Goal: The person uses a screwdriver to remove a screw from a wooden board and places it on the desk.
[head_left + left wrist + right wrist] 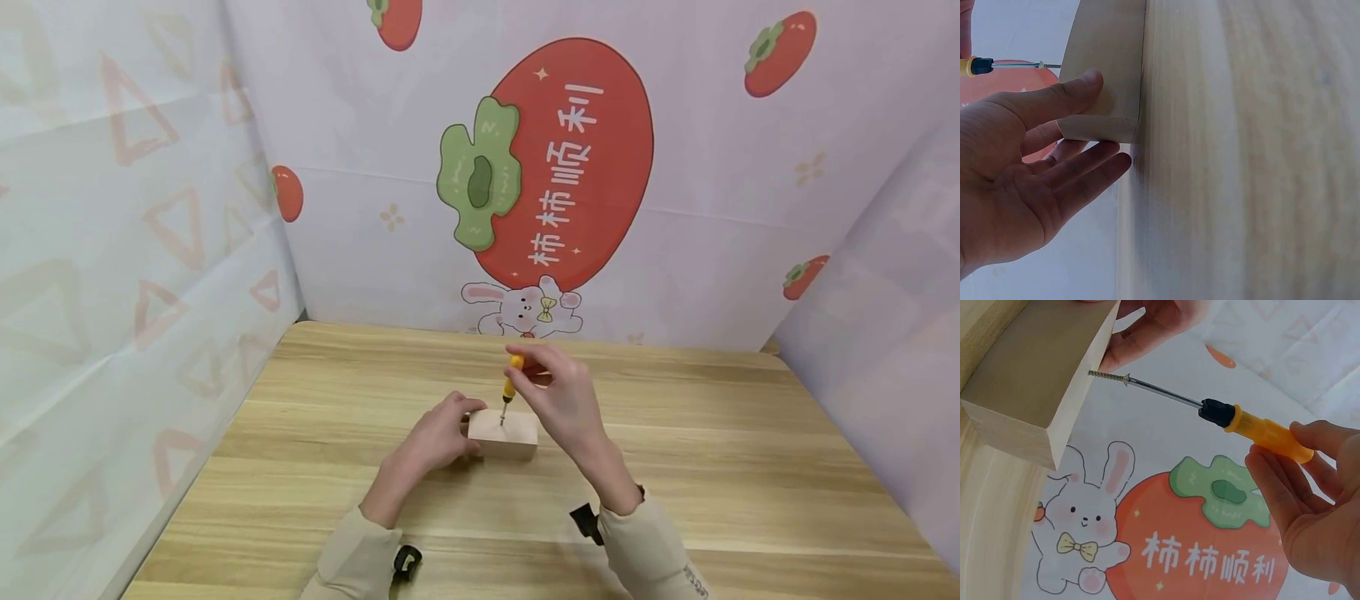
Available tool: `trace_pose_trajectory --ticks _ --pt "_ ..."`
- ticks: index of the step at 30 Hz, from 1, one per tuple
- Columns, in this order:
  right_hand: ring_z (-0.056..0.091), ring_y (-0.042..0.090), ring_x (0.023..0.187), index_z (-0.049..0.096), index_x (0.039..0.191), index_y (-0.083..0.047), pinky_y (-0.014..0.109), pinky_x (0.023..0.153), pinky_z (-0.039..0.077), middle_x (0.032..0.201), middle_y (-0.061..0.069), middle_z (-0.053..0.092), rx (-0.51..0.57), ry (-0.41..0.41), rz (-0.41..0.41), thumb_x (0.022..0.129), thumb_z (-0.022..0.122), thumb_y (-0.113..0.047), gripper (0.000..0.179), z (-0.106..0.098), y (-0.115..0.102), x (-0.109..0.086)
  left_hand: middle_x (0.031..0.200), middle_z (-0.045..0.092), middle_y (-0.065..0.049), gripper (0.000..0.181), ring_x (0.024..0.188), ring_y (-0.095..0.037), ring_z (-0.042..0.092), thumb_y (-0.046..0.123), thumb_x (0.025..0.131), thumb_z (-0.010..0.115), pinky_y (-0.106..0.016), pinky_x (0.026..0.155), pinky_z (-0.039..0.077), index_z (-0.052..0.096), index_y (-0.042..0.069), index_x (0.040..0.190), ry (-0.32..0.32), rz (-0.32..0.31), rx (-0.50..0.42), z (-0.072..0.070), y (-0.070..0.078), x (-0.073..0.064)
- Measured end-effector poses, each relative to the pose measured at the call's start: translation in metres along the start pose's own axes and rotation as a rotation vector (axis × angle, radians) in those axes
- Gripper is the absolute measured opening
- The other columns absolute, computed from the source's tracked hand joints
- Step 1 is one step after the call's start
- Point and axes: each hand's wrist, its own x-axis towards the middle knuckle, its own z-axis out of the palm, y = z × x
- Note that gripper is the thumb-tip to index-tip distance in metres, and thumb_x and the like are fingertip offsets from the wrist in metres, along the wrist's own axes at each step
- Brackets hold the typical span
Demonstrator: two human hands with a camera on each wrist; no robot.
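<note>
A pale wooden block [504, 435] lies on the table. My left hand [438, 433] grips its left end, thumb [1079, 94] on the near side and fingers around the end and far side. In my right hand [558, 392] is a screwdriver [1266, 434] with a yellow handle and black collar, pinched between thumb and fingers near the handle's end. It points down at the block's top. A screw [1109, 377] stands at the driver's tip, its point at the block's upper face; most of its thread shows above the wood.
The wood-grain table [712, 467] spreads around the block. Behind it hangs a white cloth [360, 250] printed with persimmons and a rabbit; more cloth walls [90, 333] stand at both sides. Black straps [407, 562] sit near both wrists.
</note>
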Motion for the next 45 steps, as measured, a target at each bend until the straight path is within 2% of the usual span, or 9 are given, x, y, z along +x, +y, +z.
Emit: trace_pose_trajectory --ticks 6,12,17,21,26,29,35,45 --pt "0.071 0.017 0.079 0.073 0.112 -0.002 0.024 0.071 0.059 0.091 0.009 0.071 0.070 -0.038 0.027 0.086 0.070 0.005 0.027 0.000 0.001 0.000 0.115 0.058 -0.008 0.060 0.106 -0.025 0.061 0.013 0.076 0.086 -0.041 0.088 0.052 0.062 0.009 0.132 0.001 -0.001 0.004 0.000 0.000 -0.001" --pt "0.071 0.020 0.087 0.070 0.119 -0.004 0.026 0.075 0.060 0.101 0.010 0.072 0.081 -0.087 0.059 0.089 0.068 0.003 0.030 -0.001 0.003 0.000 0.115 0.058 -0.009 0.060 0.106 -0.025 0.061 0.012 0.076 0.085 -0.042 0.087 0.052 0.062 0.009 0.132 0.000 -0.005 0.004 0.000 0.000 -0.001" --pt "0.071 0.022 0.090 0.070 0.120 -0.006 0.028 0.075 0.060 0.101 0.010 0.069 0.081 -0.058 0.024 0.090 0.067 0.003 0.032 0.005 0.008 -0.003 0.116 0.058 -0.008 0.060 0.108 -0.026 0.061 0.012 0.076 0.085 -0.043 0.092 0.052 0.063 0.008 0.132 0.003 -0.011 -0.011 0.000 0.001 0.000" --pt "0.069 0.019 0.089 0.071 0.120 -0.008 0.024 0.072 0.059 0.101 0.007 0.067 0.046 -0.029 -0.023 0.087 0.073 -0.003 0.033 0.010 0.006 -0.004 0.115 0.058 -0.008 0.059 0.111 -0.027 0.061 0.012 0.077 0.085 -0.044 0.095 0.051 0.063 0.008 0.131 0.005 -0.021 -0.020 0.000 0.002 0.000" --pt "0.067 0.015 0.080 0.073 0.117 -0.007 0.021 0.067 0.058 0.092 0.006 0.066 -0.044 0.014 -0.074 0.082 0.079 -0.006 0.036 0.013 0.003 -0.004 0.116 0.058 -0.008 0.059 0.113 -0.029 0.062 0.012 0.076 0.086 -0.045 0.096 0.051 0.063 0.007 0.130 0.001 -0.020 -0.019 0.000 0.001 0.000" --pt "0.070 0.015 0.078 0.072 0.115 -0.003 0.020 0.067 0.058 0.090 0.008 0.068 -0.058 0.025 -0.079 0.082 0.079 -0.005 0.034 0.013 0.004 -0.003 0.116 0.058 -0.009 0.060 0.112 -0.029 0.062 0.013 0.076 0.086 -0.045 0.096 0.051 0.063 0.007 0.130 0.001 -0.020 -0.019 0.000 0.001 0.001" --pt "0.072 0.018 0.081 0.070 0.112 -0.001 0.021 0.069 0.059 0.094 0.009 0.071 0.017 0.014 -0.023 0.083 0.078 -0.003 0.030 0.006 0.009 -0.001 0.119 0.058 -0.009 0.061 0.113 -0.028 0.062 0.014 0.076 0.087 -0.044 0.097 0.051 0.063 0.008 0.132 -0.007 -0.025 -0.006 -0.001 0.001 0.002" --pt "0.074 0.015 0.079 0.071 0.111 0.000 0.019 0.069 0.058 0.094 0.009 0.075 0.036 -0.074 -0.072 0.084 0.076 0.000 0.028 -0.002 0.012 0.001 0.117 0.058 -0.009 0.062 0.113 -0.028 0.061 0.014 0.075 0.087 -0.045 0.098 0.051 0.063 0.007 0.132 -0.013 -0.018 -0.018 -0.001 0.000 0.003"
